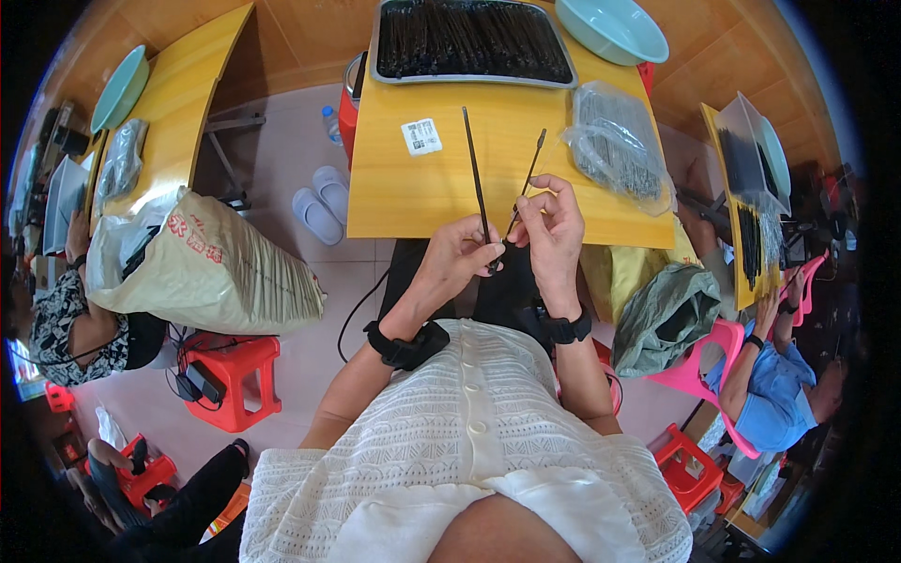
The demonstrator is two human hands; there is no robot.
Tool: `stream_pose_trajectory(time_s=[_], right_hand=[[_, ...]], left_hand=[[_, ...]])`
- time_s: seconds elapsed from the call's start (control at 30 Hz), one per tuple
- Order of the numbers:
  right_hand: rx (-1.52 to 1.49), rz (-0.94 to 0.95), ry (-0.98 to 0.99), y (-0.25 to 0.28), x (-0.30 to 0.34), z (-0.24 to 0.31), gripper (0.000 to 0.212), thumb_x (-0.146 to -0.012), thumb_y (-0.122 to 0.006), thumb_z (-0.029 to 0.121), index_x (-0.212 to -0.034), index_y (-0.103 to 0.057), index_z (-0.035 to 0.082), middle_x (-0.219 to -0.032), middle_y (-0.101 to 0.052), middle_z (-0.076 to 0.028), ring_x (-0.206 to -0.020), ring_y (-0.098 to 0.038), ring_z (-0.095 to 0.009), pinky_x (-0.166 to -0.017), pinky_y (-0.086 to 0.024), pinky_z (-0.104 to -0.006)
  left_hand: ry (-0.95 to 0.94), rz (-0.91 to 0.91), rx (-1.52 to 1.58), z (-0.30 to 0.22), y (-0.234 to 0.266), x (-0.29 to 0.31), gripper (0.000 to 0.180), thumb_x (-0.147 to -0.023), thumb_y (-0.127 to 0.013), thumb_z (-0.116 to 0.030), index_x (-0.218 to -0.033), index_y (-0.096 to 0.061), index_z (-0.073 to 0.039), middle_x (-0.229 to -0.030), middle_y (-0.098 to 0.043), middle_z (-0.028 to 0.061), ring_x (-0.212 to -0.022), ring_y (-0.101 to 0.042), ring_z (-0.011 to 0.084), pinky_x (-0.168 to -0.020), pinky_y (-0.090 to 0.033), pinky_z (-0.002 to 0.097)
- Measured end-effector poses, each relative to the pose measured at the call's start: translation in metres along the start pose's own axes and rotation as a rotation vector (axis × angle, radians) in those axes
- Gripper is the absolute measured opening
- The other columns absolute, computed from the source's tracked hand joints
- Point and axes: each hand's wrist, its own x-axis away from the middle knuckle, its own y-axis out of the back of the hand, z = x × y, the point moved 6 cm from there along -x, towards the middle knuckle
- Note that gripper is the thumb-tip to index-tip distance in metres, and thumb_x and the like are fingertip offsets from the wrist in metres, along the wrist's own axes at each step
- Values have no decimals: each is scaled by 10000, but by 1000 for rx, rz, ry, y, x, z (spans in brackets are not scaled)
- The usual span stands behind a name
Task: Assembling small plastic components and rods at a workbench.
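Observation:
My left hand (455,263) pinches a long thin black stick (475,174) near its lower end; it points up and away over the yellow table (404,202). Between the thumb and fingers of my right hand (552,230) is a thinner dark rod (532,164) with a slightly wider tip. The lower ends of both come close together between my hands, just off the table's near edge. Whether they touch I cannot tell. At the table's far side lies a metal tray (469,81) full of similar black sticks.
A clear plastic bag (615,141) of thin rods lies right, a pale green basin (615,33) behind it, a white label (421,137) left. A large woven sack (225,267) and red stool (239,375) stand left. Another person (774,385) sits right; one more works far left.

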Motion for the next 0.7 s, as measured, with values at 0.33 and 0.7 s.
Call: stream_pose_trajectory(time_s=[0.33,0.7], right_hand=[[-12,111,28,4,-5,-4,288,-815,-532,-33,-1079,-426,9,-759,-516,-37,-523,-523,-73,-456,-423,-183],[-6,180,23,7,-7,-9,291,-815,-533,-33,-1083,-429,15,-735,-491,-22,-530,-506,-64,-469,-407,-180]], left_hand=[[49,37,-16,0,-1,2,68,-831,-587,-93,-867,-543,-54,-752,-564,0,-675,-610,100,-577,-485,187],[55,50,-56,4,-1,0,59,-834,-583,-81,-853,-534,-54,-742,-558,-5,-668,-593,82,-555,-481,187]])
